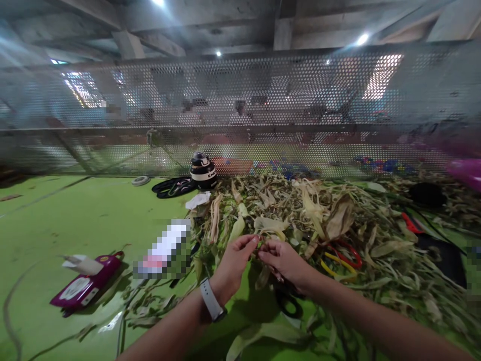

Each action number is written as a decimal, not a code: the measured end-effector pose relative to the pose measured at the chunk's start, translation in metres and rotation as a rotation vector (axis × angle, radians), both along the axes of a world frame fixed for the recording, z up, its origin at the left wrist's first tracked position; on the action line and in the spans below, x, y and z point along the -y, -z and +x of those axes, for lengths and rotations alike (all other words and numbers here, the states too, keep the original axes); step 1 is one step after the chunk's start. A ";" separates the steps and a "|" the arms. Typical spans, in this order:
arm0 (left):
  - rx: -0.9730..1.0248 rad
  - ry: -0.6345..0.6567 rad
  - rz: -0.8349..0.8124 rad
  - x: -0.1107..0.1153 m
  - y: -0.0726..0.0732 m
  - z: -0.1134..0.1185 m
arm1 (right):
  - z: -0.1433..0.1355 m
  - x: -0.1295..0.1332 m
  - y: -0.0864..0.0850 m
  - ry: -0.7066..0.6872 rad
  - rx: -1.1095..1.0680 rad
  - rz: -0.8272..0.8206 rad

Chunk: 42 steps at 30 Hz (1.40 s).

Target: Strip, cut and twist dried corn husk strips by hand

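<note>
My left hand (pixel 236 258), with a pale watch strap on its wrist, is closed in a pinch above the green table. Close beside it on the right, my right hand (pixel 281 260) is also closed, thumb against fingers. The fingertips of both hands nearly meet. Whatever is between them is too small to make out. A heap of dried corn husks (pixel 270 195) spreads behind and to the right of the hands. Below my right hand lies a black ring-shaped handle (pixel 290 305). A broad pale husk (pixel 263 335) lies nearer to me.
Red (pixel 355 256) and yellow loops (pixel 340 271) poke from the husks. Left lie a purple packet (pixel 88 286) and a pixelated rectangular item (pixel 165 250). A black container with a white band (pixel 203 173) stands at the back before a perforated metal panel (pixel 240 85).
</note>
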<state>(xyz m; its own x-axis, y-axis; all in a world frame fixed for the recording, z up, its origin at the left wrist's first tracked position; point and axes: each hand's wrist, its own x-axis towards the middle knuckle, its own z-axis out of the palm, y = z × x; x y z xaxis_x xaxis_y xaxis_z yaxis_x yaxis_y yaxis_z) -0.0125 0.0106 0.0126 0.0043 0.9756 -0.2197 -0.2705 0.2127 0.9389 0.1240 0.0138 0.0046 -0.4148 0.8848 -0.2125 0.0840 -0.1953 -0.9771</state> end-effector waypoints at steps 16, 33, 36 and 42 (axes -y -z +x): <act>0.021 -0.008 -0.033 0.002 0.005 0.001 | 0.000 0.000 0.008 0.080 0.152 0.172; -0.050 0.009 0.022 0.000 0.004 0.001 | 0.007 -0.003 -0.001 0.094 0.089 0.274; -0.158 0.014 0.132 0.001 0.004 0.000 | 0.011 -0.005 -0.008 0.118 0.073 0.245; -0.542 0.143 0.593 0.012 0.003 0.000 | 0.018 -0.006 -0.026 0.132 0.009 0.212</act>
<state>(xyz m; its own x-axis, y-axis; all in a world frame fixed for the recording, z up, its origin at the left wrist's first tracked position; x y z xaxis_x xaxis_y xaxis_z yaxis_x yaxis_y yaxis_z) -0.0130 -0.0009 0.0100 0.1789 0.9285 0.3253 0.2459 -0.3623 0.8990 0.1423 0.0201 0.0308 -0.2911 0.9565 -0.0200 0.0804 0.0036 -0.9968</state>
